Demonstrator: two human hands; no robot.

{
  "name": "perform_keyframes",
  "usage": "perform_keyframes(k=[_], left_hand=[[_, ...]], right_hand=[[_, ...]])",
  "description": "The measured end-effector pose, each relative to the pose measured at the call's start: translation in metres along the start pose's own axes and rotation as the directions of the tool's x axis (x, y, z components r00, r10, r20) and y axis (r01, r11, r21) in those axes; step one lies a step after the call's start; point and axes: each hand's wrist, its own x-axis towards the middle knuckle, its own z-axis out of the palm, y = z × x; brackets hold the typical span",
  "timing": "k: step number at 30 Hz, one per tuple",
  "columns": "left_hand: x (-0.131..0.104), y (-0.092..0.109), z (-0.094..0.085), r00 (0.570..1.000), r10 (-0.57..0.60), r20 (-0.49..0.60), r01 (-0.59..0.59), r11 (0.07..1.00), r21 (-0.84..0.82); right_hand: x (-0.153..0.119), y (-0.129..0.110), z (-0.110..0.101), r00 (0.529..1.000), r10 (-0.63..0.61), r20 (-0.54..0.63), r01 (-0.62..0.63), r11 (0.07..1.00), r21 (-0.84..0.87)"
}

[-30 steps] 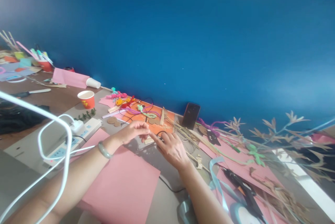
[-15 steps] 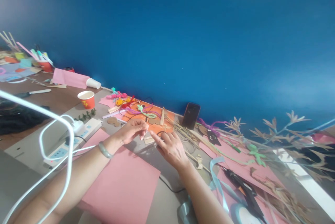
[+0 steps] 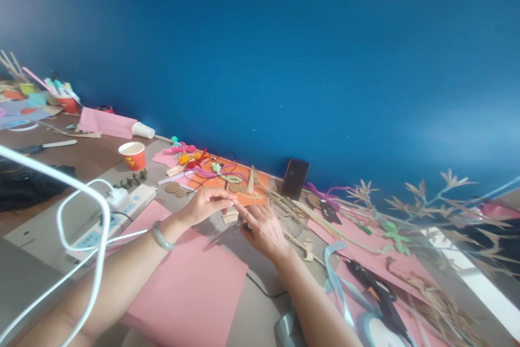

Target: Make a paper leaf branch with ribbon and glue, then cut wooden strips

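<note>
Together now: left hand [image 3: 206,203] and right hand [image 3: 262,228] meet at the fingertips over a cluttered table [image 3: 247,320].

Left thumb and fingers draw into a pinch; right index reaches out to them, its neighbours curled. Cannot tell whether either hand grips anything, the spot being small and blurred. Pale block [image 3: 230,216] lies just beyond the fingertips, near the orange sheet [image 3: 260,178]. Pink sheet [image 3: 195,276] lies flat on the nearer side, partly under the left forearm. Bracelet [image 3: 161,236] on left wrist. Dark phone [image 3: 294,179] leans by the blue wall [image 3: 260,65]; glue gun [image 3: 377,293] at right, red paper cup [image 3: 132,156] at left.
</note>
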Motion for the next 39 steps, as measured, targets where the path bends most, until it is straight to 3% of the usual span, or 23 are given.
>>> perform_keyframes(k=[5,9,15,21,25,29,32,34,39], left_hand=[[-0.003,0.005,0.000,0.985,0.175,0.007,-0.166,0.923,0.347],[-0.002,0.004,-0.001,0.935,0.336,0.114,-0.328,0.693,0.643],[-0.001,-0.004,-0.001,0.890,0.368,0.271,-0.396,0.327,0.858],[-0.002,-0.008,0.002,0.844,0.458,0.278,-0.402,0.199,0.894],[-0.003,-0.007,0.003,0.838,0.514,0.186,-0.367,0.278,0.888],[-0.003,-0.003,0.004,0.876,0.481,-0.020,-0.271,0.526,0.806],[-0.001,-0.002,0.003,0.933,0.322,-0.158,-0.185,0.809,0.558],[0.002,-0.004,0.003,0.964,0.185,-0.193,-0.112,0.935,0.338],[0.006,-0.009,0.002,0.984,-0.003,-0.180,0.002,1.000,-0.008]], right_hand=[[-0.002,-0.004,0.001,0.997,0.074,0.023,-0.077,0.968,0.238],[-0.003,-0.009,0.000,0.983,0.155,0.097,-0.182,0.850,0.494],[0.001,-0.020,-0.006,0.919,0.256,0.300,-0.390,0.477,0.788],[0.009,-0.028,-0.023,0.856,0.219,0.469,-0.491,0.058,0.869],[0.010,-0.032,-0.024,0.840,0.210,0.499,-0.472,-0.168,0.865],[0.008,-0.031,-0.021,0.833,0.199,0.516,-0.436,-0.339,0.834],[0.006,-0.028,-0.020,0.818,0.245,0.520,-0.405,-0.396,0.824],[0.007,-0.026,-0.019,0.801,0.298,0.519,-0.371,-0.432,0.822],[0.009,-0.023,-0.012,0.746,0.436,0.504,-0.249,-0.519,0.818]])
